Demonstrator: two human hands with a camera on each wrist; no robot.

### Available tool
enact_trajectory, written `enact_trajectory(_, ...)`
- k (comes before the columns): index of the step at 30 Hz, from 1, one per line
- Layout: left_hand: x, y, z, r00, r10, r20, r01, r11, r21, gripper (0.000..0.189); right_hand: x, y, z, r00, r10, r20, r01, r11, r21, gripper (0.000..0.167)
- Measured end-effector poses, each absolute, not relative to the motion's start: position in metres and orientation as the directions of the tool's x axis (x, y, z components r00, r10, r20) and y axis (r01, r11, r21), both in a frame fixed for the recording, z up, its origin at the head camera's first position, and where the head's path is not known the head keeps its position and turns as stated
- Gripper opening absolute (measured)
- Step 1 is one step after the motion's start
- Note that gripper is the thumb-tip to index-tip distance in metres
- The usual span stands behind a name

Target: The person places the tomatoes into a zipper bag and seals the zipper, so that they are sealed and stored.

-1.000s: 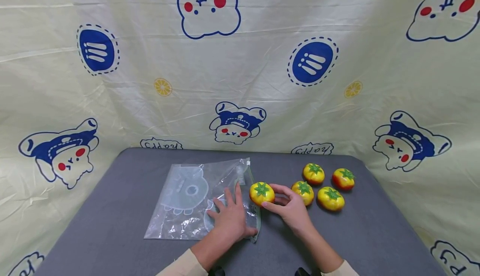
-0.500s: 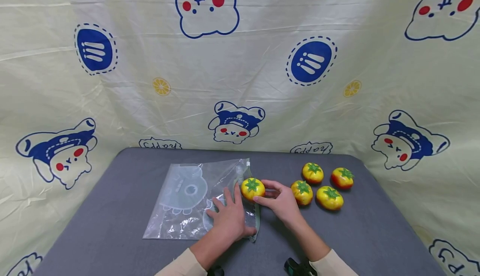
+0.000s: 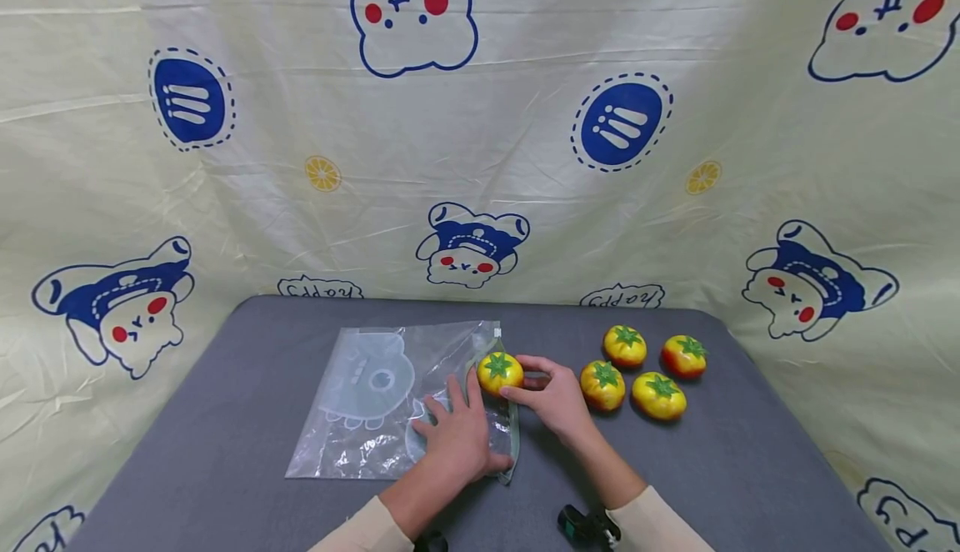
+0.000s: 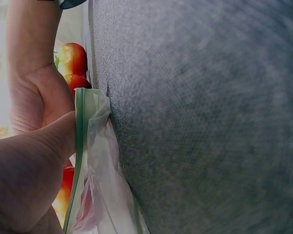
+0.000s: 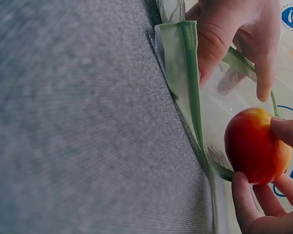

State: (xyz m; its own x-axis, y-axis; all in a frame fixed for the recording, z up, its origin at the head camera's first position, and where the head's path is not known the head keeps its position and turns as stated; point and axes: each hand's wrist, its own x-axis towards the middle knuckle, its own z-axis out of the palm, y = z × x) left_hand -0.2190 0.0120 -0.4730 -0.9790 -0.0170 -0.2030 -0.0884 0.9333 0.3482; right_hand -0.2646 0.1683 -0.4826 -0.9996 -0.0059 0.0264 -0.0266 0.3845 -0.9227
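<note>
A clear zip bag (image 3: 360,444) with a pale cartoon print lies flat, its green-edged mouth (image 5: 191,73) facing right. My left hand (image 3: 457,435) rests on it near the mouth, fingers straight and spread. In the right wrist view, the left thumb (image 5: 212,53) is at the green rim, and the mouth gapes. My right hand (image 3: 551,393) holds a yellow-red tomato (image 3: 498,373) with a green star-shaped top between thumb and fingers. That tomato is right at the bag's mouth and overlaps its edge in the head view.
Several more tomatoes (image 3: 659,396) sit on the grey table (image 3: 225,452) to the right of my right hand. A patterned cloth (image 3: 525,135) hangs behind the table.
My right hand has moved left with the tomato, from beside the bag to its mouth. The left hand stays in place on the bag.
</note>
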Motion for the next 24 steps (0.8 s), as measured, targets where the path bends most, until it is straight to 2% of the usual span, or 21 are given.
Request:
enact_trajectory(15,-0.219,0.011,-0.474,-0.98,-0.013,-0.2,-0.084,0.933,0.35,0.14,-0.278,0.162,-0.487,-0.998,-0.029,0.051,-0.059,0.452,-0.89,0.053)
enact_trajectory(24,-0.22,0.011,-0.475,-0.982,-0.008,-0.19,-0.081,0.922,0.378,0.14,-0.284,0.155,-0.487,-0.999,-0.019,0.036,-0.041,0.444,-0.895,0.048)
